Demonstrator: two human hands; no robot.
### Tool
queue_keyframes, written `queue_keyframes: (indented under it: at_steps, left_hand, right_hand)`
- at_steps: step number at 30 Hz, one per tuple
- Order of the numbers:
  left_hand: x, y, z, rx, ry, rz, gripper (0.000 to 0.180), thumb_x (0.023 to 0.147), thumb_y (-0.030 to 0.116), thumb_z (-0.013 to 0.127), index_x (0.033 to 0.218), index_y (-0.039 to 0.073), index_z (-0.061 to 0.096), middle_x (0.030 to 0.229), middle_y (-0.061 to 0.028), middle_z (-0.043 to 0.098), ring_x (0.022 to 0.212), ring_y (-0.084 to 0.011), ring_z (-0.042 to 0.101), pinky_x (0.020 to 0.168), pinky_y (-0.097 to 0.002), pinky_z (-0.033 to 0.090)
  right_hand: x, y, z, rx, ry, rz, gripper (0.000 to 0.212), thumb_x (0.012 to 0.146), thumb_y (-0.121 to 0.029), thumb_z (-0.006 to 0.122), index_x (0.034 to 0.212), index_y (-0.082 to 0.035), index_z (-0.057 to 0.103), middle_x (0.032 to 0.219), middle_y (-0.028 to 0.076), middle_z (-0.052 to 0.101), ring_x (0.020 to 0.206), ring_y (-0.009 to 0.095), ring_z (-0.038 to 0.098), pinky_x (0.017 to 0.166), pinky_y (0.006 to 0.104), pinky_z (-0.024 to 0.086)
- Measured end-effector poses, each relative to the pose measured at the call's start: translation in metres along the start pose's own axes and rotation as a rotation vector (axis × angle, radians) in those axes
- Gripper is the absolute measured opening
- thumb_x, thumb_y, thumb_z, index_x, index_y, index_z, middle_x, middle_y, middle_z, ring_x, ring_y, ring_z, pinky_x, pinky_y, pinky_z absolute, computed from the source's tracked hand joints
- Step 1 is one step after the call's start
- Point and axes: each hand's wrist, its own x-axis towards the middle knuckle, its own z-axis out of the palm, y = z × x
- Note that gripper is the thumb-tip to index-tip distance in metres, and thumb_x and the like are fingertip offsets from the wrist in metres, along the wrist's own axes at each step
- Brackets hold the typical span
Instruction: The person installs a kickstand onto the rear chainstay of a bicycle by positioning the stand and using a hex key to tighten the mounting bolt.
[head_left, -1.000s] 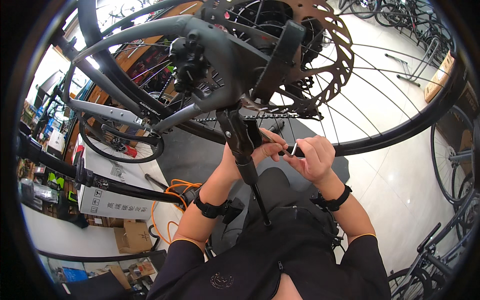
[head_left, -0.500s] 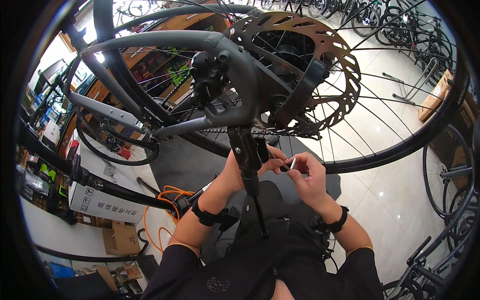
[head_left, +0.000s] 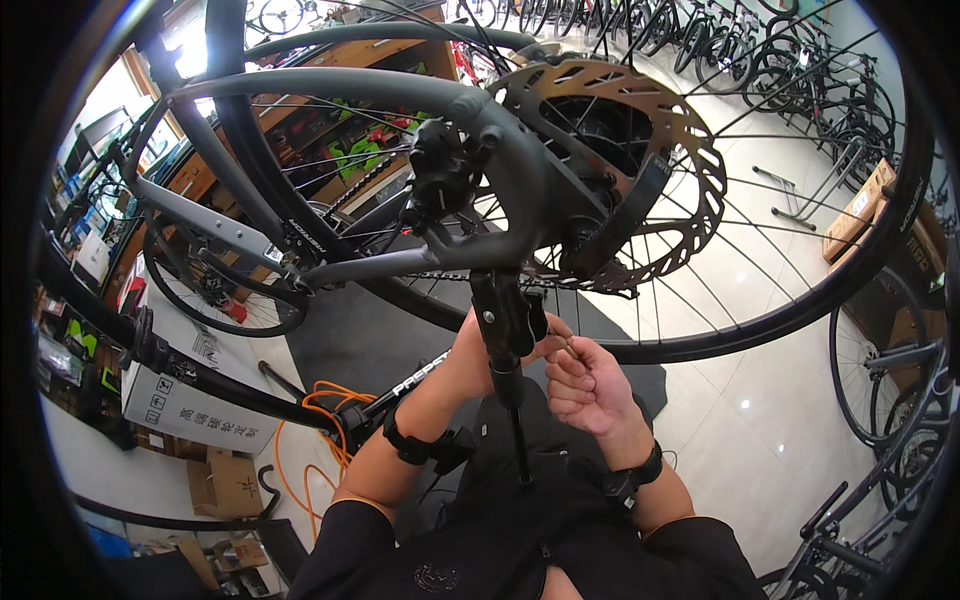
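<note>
In front of me a grey bicycle frame carries a brake disc and a black caliper. A black bracket with a thin rod, shaped like a kickstand, hangs below the rear end of the frame. My left hand reaches around behind this bracket, which covers part of it; its fingertips are pinched. Just to the right, my right hand is closed, with curled fingers and its thumb side against the left fingertips. What lies between the fingertips is too small to make out.
The wheel's black tyre curves just beyond my hands. At left are a white carton, an orange hose and a cardboard box. Another bicycle stands at right, with rows of bicycles behind.
My right hand has turned and curled its fingers; the small pale-tipped piece seen there earlier is now hidden. Both hands and the bicycle appear slightly lower in view.
</note>
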Motion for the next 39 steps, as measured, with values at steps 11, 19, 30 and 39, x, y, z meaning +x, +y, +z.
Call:
queue_keyframes:
  at_steps: [11, 19, 30, 39]
  left_hand:
    - [-0.003, 0.001, 0.008, -0.114, 0.082, 0.046, 0.008, 0.086, -0.004, 0.065, 0.094, -0.006, 0.065, 0.084, -0.0114, 0.068, 0.07, -0.0148, 0.066, 0.063, -0.0269, 0.054]
    - [-0.003, 0.004, 0.006, -0.13, 0.101, -0.03, 0.012, 0.08, -0.001, 0.069, 0.091, -0.004, 0.067, 0.083, -0.011, 0.069, 0.071, -0.0163, 0.068, 0.064, -0.0284, 0.056]
    - [0.0, 0.002, 0.012, -0.152, 0.081, -0.053, 0.011, 0.088, 0.003, 0.067, 0.096, -0.004, 0.065, 0.087, -0.0106, 0.069, 0.071, -0.0131, 0.063, 0.064, -0.0261, 0.053]
    - [-0.006, -0.004, 0.018, -0.209, 0.116, -0.092, 0.013, 0.093, 0.008, 0.062, 0.098, -0.004, 0.064, 0.09, -0.0119, 0.069, 0.07, -0.0138, 0.062, 0.065, -0.0254, 0.052]
  right_hand:
    - [0.002, 0.002, -0.018, -2.154, 0.318, -1.305, 0.018, 0.09, -0.009, 0.058, 0.105, 0.002, 0.06, 0.084, 0.012, 0.062, 0.07, 0.025, 0.06, 0.064, 0.0335, 0.048]
    - [0.017, 0.017, -0.035, -1.773, 0.279, -1.342, 0.018, 0.096, -0.011, 0.052, 0.094, 0.003, 0.063, 0.072, 0.01, 0.06, 0.056, 0.019, 0.055, 0.05, 0.0274, 0.042]
    - [-0.027, 0.003, 0.009, -0.595, 0.18, -0.201, 0.044, 0.105, -0.031, 0.038, 0.075, -0.002, 0.054, 0.055, -0.003, 0.036, 0.047, 0.008, 0.033, 0.046, 0.0222, 0.028]
    - [-0.013, -0.013, -0.016, -2.28, 0.066, -1.547, 0.033, 0.087, -0.02, 0.067, 0.103, 0.008, 0.06, 0.083, 0.012, 0.058, 0.064, 0.027, 0.055, 0.059, 0.0359, 0.047]
